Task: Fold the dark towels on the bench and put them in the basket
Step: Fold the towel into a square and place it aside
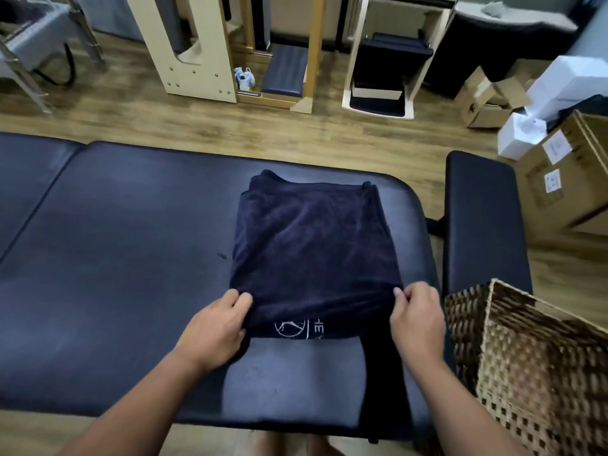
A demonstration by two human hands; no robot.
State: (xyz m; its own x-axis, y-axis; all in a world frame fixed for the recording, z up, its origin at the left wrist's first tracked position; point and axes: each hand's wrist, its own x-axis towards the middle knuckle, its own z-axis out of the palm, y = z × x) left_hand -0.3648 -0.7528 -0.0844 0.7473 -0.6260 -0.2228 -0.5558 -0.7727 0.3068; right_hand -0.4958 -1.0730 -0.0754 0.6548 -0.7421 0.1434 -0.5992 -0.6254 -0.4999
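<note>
Head view: my left hand [215,327] and right hand [416,319] pinch the near corners of a half-folded towel [312,245] on the counter [115,258], the basket [539,357] right of it still unfilled as far as I see.

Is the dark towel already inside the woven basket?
No, the dark towel lies folded on the bench, both hands pinching its near corners, and the woven basket stands apart to the right.
</note>
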